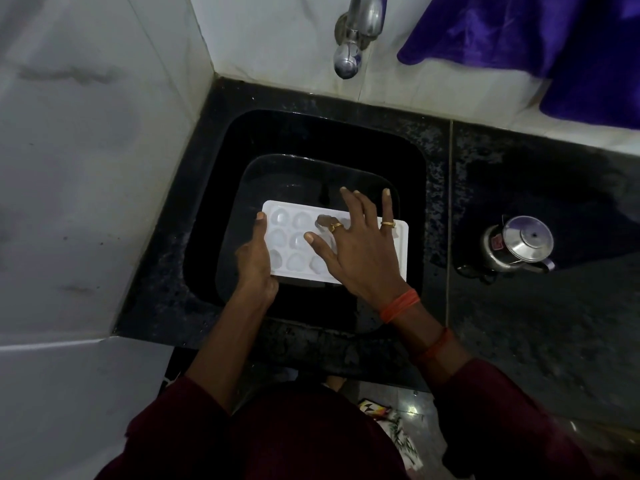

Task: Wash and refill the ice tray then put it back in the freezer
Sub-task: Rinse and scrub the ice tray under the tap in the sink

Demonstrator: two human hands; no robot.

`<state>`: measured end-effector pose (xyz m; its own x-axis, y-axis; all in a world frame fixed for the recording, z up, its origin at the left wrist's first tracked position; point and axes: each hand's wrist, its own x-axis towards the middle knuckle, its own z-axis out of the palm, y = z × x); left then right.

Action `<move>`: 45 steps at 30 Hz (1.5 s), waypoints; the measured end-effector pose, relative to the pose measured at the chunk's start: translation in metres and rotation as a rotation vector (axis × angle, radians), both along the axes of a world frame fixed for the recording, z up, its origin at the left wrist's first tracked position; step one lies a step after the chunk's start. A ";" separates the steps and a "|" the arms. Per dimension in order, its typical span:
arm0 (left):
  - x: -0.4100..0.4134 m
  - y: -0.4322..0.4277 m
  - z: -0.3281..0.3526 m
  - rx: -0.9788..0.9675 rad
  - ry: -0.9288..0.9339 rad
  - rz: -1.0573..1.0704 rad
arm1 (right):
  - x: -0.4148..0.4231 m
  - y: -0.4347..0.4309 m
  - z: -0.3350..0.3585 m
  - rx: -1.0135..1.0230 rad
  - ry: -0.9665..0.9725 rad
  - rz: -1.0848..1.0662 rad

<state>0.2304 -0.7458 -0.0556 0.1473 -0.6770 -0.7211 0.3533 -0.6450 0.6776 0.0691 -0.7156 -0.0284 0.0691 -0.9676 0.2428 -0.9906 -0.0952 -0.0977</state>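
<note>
A white ice tray (pixel 294 237) with rounded cups is held level over a dark tub inside the black sink (pixel 412 161). My left hand (pixel 254 258) grips the tray's left short edge, thumb on top. My right hand (pixel 360 244) lies spread over the tray's right half, fingers apart and resting in the cups, with rings on two fingers. The right part of the tray is hidden under that hand. A steel tap (pixel 356 36) juts from the tiled wall above the sink; no water stream shows.
A dark tub (pixel 277 168) sits in the sink under the tray. A steel kettle (pixel 519 244) stands on the black counter (pixel 554 306) to the right. A purple cloth (pixel 554 39) hangs at the upper right. White tiled wall (pixel 86 168) closes the left side.
</note>
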 end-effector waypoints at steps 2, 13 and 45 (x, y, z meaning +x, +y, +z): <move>0.002 -0.001 0.000 0.002 -0.002 0.003 | -0.001 0.001 0.000 0.006 0.000 0.007; -0.002 0.001 0.003 0.005 0.000 -0.009 | -0.006 0.000 0.001 -0.008 0.002 0.016; -0.006 0.006 0.011 0.006 -0.020 -0.025 | -0.009 0.002 0.000 0.014 0.037 -0.019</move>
